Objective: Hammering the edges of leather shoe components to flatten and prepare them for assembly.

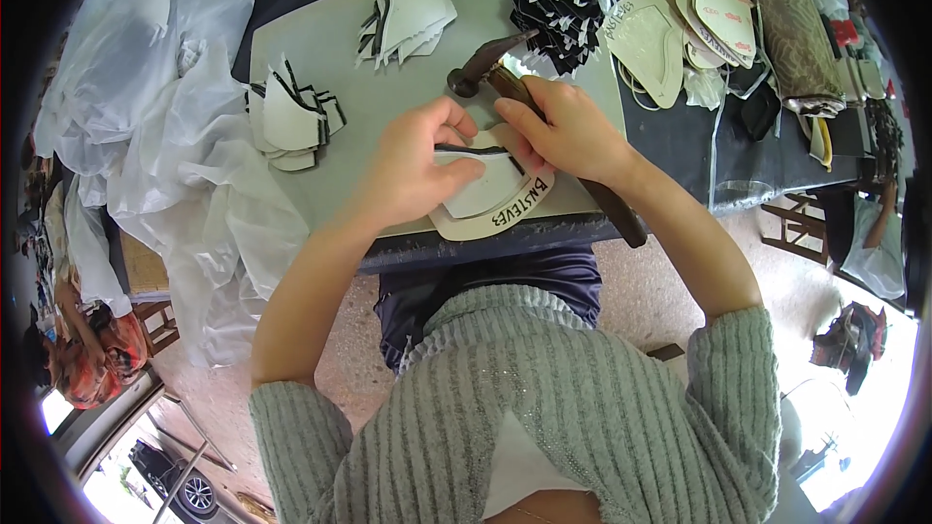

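Note:
My left hand (417, 163) has its thumb and fingers closed on a white cut piece (482, 186) with a black edge strip. That piece lies on a cream curved template (466, 228) with hand lettering along its rim, at the near edge of the board. In my right hand (573, 131) is a hammer (510, 85). Its metal head points away and to the left, and its wooden handle runs back under my wrist. Fingertips of the right hand also touch the right end of the piece and template; their exact grip is partly hidden.
A pale board (340, 29) covers the table's middle. On it are white black-edged pieces in a left stack (291, 126) and a far stack (413, 19), plus a black bundle (558, 10). Templates (646, 49) and a patterned roll (798, 44) lie right; plastic sheeting (194, 155) drapes left.

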`<state>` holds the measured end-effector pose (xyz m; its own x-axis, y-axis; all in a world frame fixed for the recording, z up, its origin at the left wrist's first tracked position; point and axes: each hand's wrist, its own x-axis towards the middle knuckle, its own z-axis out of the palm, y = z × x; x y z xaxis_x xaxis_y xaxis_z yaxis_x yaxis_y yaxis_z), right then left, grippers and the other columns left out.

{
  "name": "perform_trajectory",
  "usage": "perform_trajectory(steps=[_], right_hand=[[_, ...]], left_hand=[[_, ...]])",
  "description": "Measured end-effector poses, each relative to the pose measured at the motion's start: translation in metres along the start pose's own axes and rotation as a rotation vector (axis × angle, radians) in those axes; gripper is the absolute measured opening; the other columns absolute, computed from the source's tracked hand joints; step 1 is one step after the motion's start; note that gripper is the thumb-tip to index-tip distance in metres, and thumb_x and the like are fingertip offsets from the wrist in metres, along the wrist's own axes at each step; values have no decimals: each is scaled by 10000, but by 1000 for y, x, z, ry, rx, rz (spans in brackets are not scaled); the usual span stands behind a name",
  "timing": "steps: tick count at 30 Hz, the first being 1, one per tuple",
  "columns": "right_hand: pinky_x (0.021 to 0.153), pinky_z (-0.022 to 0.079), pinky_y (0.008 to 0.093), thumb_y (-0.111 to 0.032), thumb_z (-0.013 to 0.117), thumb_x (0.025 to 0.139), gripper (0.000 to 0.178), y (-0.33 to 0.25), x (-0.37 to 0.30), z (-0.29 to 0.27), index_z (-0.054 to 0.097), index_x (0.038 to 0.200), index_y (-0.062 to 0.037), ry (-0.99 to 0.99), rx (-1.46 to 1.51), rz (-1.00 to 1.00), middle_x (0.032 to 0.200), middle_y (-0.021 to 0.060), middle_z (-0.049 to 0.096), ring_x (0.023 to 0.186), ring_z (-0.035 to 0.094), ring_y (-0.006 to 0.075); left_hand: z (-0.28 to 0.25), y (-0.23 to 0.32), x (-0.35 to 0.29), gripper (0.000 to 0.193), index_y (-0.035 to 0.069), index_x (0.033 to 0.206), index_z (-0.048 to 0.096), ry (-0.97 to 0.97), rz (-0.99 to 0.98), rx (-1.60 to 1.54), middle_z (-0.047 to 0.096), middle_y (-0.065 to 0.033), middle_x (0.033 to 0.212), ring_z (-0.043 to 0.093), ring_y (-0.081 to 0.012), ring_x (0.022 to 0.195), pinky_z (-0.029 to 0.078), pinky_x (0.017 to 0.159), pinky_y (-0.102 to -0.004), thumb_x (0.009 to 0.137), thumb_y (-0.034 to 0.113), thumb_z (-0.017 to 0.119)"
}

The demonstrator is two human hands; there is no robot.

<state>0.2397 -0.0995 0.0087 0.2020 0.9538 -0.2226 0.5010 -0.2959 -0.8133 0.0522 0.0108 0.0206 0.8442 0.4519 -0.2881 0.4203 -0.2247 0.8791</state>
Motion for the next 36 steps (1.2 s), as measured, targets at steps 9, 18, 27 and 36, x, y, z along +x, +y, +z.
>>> perform_trajectory(steps=[9, 18, 27, 36], right_hand=[[545, 504, 333, -285, 540, 997, 359, -6, -2, -2, 565, 783, 2, -13, 18, 55, 563, 66, 632, 506, 629, 187], [611, 524, 364, -314, 540, 981, 384, -4, -1, -2, 580, 780, 11, -23, 15, 57, 549, 76, 638, 540, 651, 234], [619, 528, 365, -318, 549, 975, 387, -8, -1, -5, 577, 770, 9, -42, 15, 71, 554, 81, 636, 553, 654, 236], [666, 509, 482, -174, 781, 759, 381, -10, -29, 3, 471, 886, 7, -21, -270, -128, 725, 216, 636, 733, 650, 429]], left_hand=[[8, 0, 0, 382, -24, 1053, 603, 40, 31, 80, 722, -162, 945, 708, -274, 886, 534, 794, -365, 742, 126, 766], [0, 3, 5, 365, -30, 1025, 589, -45, 65, 99, 719, -188, 925, 707, -311, 890, 531, 787, -376, 730, 104, 757], [3, 10, 3, 363, -28, 1007, 574, -1, 72, 192, 702, -190, 947, 702, -343, 910, 538, 791, -410, 745, 115, 780], [23, 21, -8, 348, -9, 1044, 543, 79, 55, 511, 703, -184, 981, 686, -374, 887, 530, 781, -422, 795, 143, 732]])
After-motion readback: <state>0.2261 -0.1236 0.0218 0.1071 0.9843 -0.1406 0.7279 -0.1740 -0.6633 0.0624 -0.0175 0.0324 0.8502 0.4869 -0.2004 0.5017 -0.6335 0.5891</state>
